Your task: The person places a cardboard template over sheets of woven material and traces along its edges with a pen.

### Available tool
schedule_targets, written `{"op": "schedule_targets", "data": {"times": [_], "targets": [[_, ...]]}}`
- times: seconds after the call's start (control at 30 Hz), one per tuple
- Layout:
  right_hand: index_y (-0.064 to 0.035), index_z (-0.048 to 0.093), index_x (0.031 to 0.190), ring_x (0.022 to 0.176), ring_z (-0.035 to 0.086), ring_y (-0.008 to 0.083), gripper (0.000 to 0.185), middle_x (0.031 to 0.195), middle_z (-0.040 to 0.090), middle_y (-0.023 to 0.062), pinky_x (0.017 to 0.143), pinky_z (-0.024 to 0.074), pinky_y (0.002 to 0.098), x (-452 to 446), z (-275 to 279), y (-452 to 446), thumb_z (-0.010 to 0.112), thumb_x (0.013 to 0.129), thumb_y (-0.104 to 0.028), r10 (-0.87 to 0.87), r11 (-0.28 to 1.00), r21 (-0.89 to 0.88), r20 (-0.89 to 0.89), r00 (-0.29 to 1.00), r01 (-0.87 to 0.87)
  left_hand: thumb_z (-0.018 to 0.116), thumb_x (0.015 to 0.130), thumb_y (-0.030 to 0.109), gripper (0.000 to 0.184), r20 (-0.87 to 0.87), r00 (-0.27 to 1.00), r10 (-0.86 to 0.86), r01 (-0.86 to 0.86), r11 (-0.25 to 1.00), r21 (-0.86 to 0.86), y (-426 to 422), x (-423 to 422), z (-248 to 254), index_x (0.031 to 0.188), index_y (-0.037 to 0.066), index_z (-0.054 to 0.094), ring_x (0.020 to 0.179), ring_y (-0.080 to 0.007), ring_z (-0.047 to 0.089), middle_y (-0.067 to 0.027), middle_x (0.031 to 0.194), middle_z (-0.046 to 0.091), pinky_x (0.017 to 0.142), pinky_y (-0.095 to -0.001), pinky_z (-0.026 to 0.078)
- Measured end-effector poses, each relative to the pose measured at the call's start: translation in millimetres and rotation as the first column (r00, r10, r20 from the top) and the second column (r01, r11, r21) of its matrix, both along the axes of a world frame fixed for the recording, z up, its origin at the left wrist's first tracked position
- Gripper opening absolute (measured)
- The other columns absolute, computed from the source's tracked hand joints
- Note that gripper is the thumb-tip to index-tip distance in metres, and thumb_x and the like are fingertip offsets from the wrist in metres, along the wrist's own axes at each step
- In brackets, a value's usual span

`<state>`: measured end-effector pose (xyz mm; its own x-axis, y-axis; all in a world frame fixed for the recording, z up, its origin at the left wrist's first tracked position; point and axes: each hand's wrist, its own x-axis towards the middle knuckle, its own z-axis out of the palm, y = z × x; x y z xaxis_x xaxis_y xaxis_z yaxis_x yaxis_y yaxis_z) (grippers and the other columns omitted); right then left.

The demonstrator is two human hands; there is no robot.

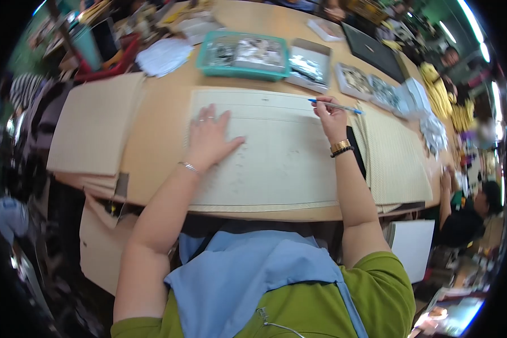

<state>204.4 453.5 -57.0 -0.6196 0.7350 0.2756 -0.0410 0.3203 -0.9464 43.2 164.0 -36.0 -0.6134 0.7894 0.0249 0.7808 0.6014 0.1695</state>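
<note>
A large pale sheet (265, 169) with ruled lines near its far edge and faint marks on it lies flat on the table in front of me. My left hand (208, 138) rests on its left part, fingers spread. Over the sheet's far right corner, my right hand (331, 118) grips a pen (343, 106) with blue ends, held nearly level. Whether the pen touches the sheet I cannot tell. Beside my right forearm is a stack of cream textured sheets (391, 158), with a dark strip (356, 152) along its near side.
Cream sheets (96, 124) are stacked at the left table edge. Behind the large sheet stand a teal bin (205, 70) of small packets and a cardboard box (323, 50) of silvery packets. A black flat panel (372, 50) lies farther back. A person (467, 217) sits at the right.
</note>
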Motion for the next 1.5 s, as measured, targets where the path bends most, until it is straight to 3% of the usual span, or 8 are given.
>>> {"op": "schedule_targets", "data": {"times": [0.07, 0.13, 0.37, 0.67, 0.93, 1.03, 1.27, 1.5], "targets": [[0.0022, 0.064, 0.097, 0.078, 0.067, 0.0111, 0.016, 0.084, 0.07, 0.0075, 0.068, 0.0519, 0.0227, 37.5, -4.5, 39.1, 0.062, 0.089, -0.012, -0.118, 0.993, -0.027, 0.018, 0.993, 0.119, 0.062, 0.083, 0.058, 0.075, 0.001, 1.0, 0.01, -0.009, 0.979, -0.204, 15.1, 4.5, 26.3, 0.14, 0.013, 0.046, 0.138, -0.0386, 0.034, -0.0246, 0.15, 0.033, 0.109, -0.0535, 0.032], [0.003, 0.065, 0.095, 0.076, 0.067, 0.0104, 0.02, 0.081, 0.07, 0.0076, 0.065, 0.0512, 0.0233, 57.9, -5.0, 69.4, 0.062, 0.089, -0.016, -0.147, 0.989, 0.014, 0.173, 0.974, 0.147, 0.064, 0.082, 0.056, 0.073, 0.005, 0.996, -0.088, 0.088, 0.984, -0.157, 44.2, 11.6, 25.5, 0.138, 0.013, 0.048, 0.134, -0.0382, 0.04, -0.024, 0.149, 0.035, 0.105, -0.0533, 0.036], [-0.005, 0.068, 0.088, 0.066, 0.063, 0.0152, 0.022, 0.071, 0.067, 0.0067, 0.063, 0.0505, 0.0304, 29.8, -6.0, 89.1, 0.067, 0.08, -0.026, -0.117, 0.973, 0.222, 0.244, 0.963, 0.062, 0.067, 0.077, 0.059, 0.077, -0.013, 0.883, -0.469, 0.462, 0.874, -0.15, 181.9, 74.7, 32.7, 0.137, 0.015, 0.05, 0.124, -0.0374, 0.052, -0.0231, 0.145, 0.04, 0.097, -0.0496, 0.045], [-0.0075, 0.069, 0.09, 0.068, 0.068, 0.0208, 0.025, 0.073, 0.069, 0.0103, 0.065, 0.0522, 0.0327, 24.2, -9.8, 88.8, 0.067, 0.079, -0.03, -0.084, 0.965, 0.264, 0.322, 0.943, -0.004, 0.072, 0.06, 0.072, 0.097, 0.096, 0.896, -0.433, 0.428, 0.787, -0.445, 236.0, 80.1, 31.8, 0.136, 0.014, 0.05, 0.113, -0.0328, 0.06, -0.0144, 0.132, 0.051, 0.086, -0.0465, 0.053], [-0.0072, 0.069, 0.09, 0.071, 0.069, 0.0212, 0.023, 0.074, 0.07, 0.0103, 0.068, 0.053, 0.032, 30.3, 6.9, 80.4, 0.067, 0.079, -0.028, -0.049, 0.975, 0.214, 0.476, 0.878, -0.062, 0.07, 0.062, 0.073, 0.094, 0.039, 0.884, -0.465, 0.439, 0.801, -0.406, 231.0, 82.1, 34.9, 0.132, 0.012, 0.053, 0.112, -0.0321, 0.06, -0.0182, 0.123, 0.057, 0.089, -0.0416, 0.052], [-0.0075, 0.069, 0.089, 0.072, 0.069, 0.0208, 0.023, 0.075, 0.07, 0.0104, 0.068, 0.0531, 0.032, 26.3, 2.2, 80.1, 0.066, 0.079, -0.028, -0.1, 0.959, 0.285, 0.361, 0.927, -0.008, 0.069, 0.063, 0.073, 0.094, 0.025, 0.88, -0.474, 0.446, 0.807, -0.386, 229.9, 81.3, 31.1, 0.131, 0.011, 0.053, 0.111, -0.0328, 0.06, -0.0204, 0.119, 0.06, 0.091, -0.0405, 0.051], [-0.0093, 0.068, 0.091, 0.072, 0.069, 0.0222, 0.024, 0.076, 0.07, 0.0101, 0.068, 0.053, 0.0339, 27.7, -0.7, 83.2, 0.066, 0.079, -0.029, -0.068, 0.97, 0.24, 0.42, 0.905, -0.039, 0.069, 0.063, 0.072, 0.095, 0.049, 0.878, -0.476, 0.461, 0.812, -0.357, 226.9, 81.0, 34.4, 0.133, 0.011, 0.052, 0.113, -0.0354, 0.059, -0.0225, 0.123, 0.057, 0.093, -0.0412, 0.05], [-0.009, 0.069, 0.089, 0.069, 0.067, 0.0226, 0.023, 0.073, 0.069, 0.0098, 0.066, 0.052, 0.0343, 27.7, -0.9, 84.8, 0.066, 0.079, -0.029, -0.073, 0.968, 0.247, 0.41, 0.909, -0.034, 0.072, 0.062, 0.071, 0.096, 0.062, 0.898, -0.436, 0.424, 0.818, -0.39, 229.4, 82.3, 34.2, 0.135, 0.013, 0.051, 0.117, -0.0325, 0.057, -0.0155, 0.129, 0.053, 0.091, -0.0437, 0.051]]}}
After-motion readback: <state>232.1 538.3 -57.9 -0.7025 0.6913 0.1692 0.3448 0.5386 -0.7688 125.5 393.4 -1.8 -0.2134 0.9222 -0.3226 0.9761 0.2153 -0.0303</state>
